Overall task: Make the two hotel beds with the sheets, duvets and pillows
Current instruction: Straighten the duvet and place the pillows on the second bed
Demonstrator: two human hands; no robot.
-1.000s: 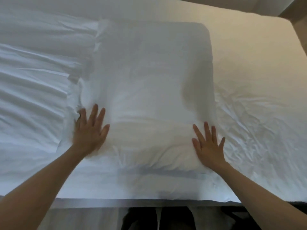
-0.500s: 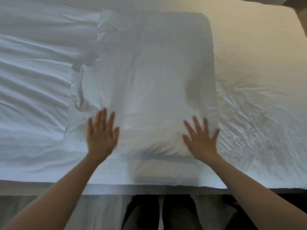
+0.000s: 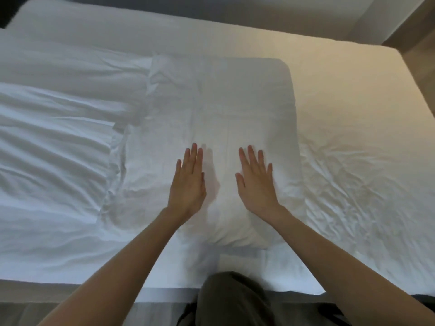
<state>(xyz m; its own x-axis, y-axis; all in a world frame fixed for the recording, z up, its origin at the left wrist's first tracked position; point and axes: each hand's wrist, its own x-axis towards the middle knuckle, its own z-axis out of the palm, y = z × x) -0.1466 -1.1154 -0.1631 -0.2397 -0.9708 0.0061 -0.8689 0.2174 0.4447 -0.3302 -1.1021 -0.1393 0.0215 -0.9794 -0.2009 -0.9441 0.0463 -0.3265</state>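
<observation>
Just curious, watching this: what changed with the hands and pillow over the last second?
On the pillow, the left hand slid rightward and the right hand leftward, from its near corners toward the middle. Nothing gripped or let go; both stay flat. Pillow and duvet stayed put.

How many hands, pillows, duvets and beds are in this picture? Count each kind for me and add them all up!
Bare hands: 2, the left hand and the right hand, both flat on the pillow
Plump white fabric pillow: 1
Rumpled white duvet: 1
Bed with a white sheet: 1
Total: 5
</observation>
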